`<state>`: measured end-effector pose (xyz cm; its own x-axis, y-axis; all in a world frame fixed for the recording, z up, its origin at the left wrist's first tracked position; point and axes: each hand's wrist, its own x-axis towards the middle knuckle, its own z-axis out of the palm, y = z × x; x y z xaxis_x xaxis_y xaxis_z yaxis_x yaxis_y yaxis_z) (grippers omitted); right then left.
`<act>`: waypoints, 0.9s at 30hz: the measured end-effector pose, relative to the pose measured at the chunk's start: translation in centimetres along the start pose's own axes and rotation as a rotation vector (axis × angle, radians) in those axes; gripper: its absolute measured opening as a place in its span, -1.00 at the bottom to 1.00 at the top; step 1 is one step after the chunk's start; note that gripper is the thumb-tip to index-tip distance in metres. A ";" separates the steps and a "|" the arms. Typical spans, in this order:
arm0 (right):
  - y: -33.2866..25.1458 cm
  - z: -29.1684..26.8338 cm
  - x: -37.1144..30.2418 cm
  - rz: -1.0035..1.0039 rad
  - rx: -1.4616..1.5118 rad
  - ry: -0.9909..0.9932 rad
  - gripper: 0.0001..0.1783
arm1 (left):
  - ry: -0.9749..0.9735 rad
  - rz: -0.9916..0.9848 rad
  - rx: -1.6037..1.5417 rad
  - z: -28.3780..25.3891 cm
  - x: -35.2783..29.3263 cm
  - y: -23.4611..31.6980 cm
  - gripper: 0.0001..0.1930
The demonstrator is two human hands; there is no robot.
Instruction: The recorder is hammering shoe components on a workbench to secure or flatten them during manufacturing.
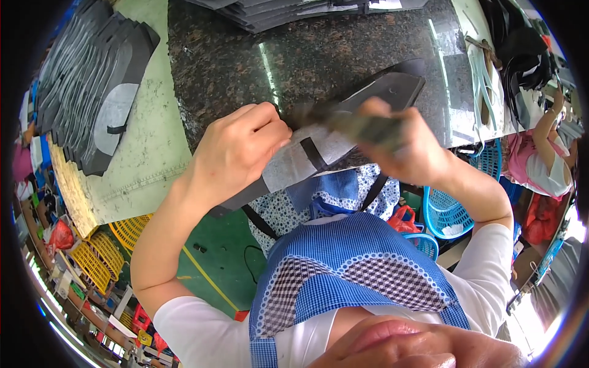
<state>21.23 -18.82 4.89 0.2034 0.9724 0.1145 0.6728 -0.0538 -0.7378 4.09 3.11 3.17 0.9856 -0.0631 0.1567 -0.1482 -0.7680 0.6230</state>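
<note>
A long dark grey panel (392, 86) lies slantwise on a speckled stone slab (319, 58). It carries a lighter grey patch (288, 164) and a short black strap (313, 153). Over the panel's left part is my left hand (240, 150), its fingers curled and pinched at the upper edge; what they hold is hidden. My right hand (408, 138) is closed around a hand tool with a brownish-green handle (368, 130). Motion blurs the tool, and its dark far end points toward my left fingertips. I cannot make out its kind.
Stacked similar grey panels (86, 80) lie at the left on a pale tabletop (153, 122); more dark pieces (270, 13) sit at the back. Light cords (481, 80) lie at the right. Below the table are yellow baskets (101, 260) and a blue basket (451, 211). Another person's arm (546, 129) shows far right.
</note>
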 end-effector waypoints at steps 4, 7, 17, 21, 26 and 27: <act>1.1 -1.8 1.4 0.207 -0.016 0.071 -0.82 | 0.010 0.080 0.020 1.3 1.0 -0.1 -0.91; 0.3 -3.0 1.1 0.266 -0.041 0.283 -0.82 | 0.138 -0.027 0.114 4.7 2.8 0.8 -0.92; -0.2 -3.1 -1.1 0.129 -0.097 0.104 -0.83 | 0.260 0.090 0.041 4.8 2.4 0.8 -0.78; -0.4 -4.6 0.6 0.285 -0.064 0.049 -0.82 | 0.279 0.179 0.249 5.4 2.8 1.2 -0.88; -0.9 -2.3 -1.7 0.083 -0.258 -0.039 -0.79 | 0.185 0.008 0.197 4.0 3.2 1.6 -0.86; -0.8 -2.4 -1.6 0.086 -0.259 -0.038 -0.79 | 0.184 0.011 0.195 3.4 2.9 1.1 -0.86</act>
<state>22.07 -20.91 6.86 0.2437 0.9694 0.0303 0.8149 -0.1877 -0.5483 7.01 -0.06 1.73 0.9500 0.0316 0.3106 -0.1225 -0.8774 0.4638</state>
